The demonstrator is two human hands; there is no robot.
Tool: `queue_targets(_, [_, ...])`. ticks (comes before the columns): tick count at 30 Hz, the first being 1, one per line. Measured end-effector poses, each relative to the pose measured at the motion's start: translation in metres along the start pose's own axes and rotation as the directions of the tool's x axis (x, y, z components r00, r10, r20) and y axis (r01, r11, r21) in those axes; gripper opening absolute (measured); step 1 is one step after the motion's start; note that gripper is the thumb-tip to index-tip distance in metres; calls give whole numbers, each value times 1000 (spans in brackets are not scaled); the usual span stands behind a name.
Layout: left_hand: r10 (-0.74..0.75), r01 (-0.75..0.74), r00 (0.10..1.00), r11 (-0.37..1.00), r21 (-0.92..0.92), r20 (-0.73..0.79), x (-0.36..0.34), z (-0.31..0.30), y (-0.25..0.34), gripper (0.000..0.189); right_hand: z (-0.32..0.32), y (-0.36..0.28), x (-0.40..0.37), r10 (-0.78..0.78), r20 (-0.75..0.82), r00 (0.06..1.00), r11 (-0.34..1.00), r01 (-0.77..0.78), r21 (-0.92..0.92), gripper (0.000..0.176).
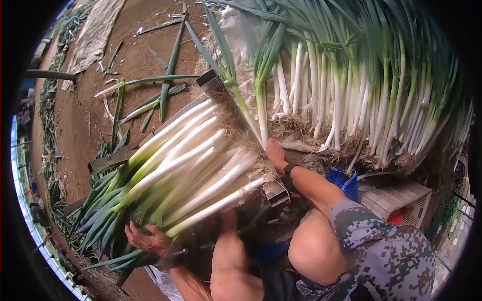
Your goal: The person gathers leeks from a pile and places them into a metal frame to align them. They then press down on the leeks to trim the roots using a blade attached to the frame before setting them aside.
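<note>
- Head view: my left hand (148, 240) is at the leafy end of the leek pile (188, 160), fingers parted and loosely curved against the greens.
- My right hand (275, 154), a dark band (289, 169) on its wrist, is at the white lower end of a single leek (261, 113); its fingertips are hidden, so I cannot tell whether it is closed round the stem.
- The leek pile lies slantwise in a metal rack (276, 193) before my knees, roots toward my right hand.
- More leeks (351, 95) stand packed together beyond, at upper right, roots down.
- Cut leaves (170, 70) lie scattered on the brown ground (95, 115).
- Near my right elbow sits a plastic crate (394, 198).
</note>
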State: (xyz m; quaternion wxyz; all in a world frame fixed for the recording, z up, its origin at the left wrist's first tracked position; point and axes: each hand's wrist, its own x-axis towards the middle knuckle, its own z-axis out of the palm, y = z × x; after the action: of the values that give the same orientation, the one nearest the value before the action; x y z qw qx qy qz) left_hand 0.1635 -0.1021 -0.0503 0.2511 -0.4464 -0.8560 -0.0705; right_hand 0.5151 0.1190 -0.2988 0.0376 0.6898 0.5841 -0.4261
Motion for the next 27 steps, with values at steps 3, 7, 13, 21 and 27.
queue_targets(3, [-2, 2, 1000, 1000, 9, -16, -7, 10, -12, 50, -21, -4, 2, -32, 18, 999, 990, 30, 141, 47])
queue_targets(7, [-8, 7, 999, 1000, -25, -33, -6, 9, -7, 49, -74, 3, -5, -97, 165, 982, 848, -5, 530, 51])
queue_targets(13, [-14, 15, 998, 1000, 12, -54, -3, 8, -2, 50, -216, -31, -36, -496, 411, 765, -12, -479, 878, 50])
queue_targets(21, [-71, 69, 994, 997, -23, -84, -4, 14, -4, 54, -317, -185, -117, -775, 303, 555, -287, -736, 614, 19])
queue_targets(27, [-151, 143, 987, 981, -133, -49, -2, 14, -1, 58, -292, -321, -295, -869, 94, 487, -70, -307, 949, 25])
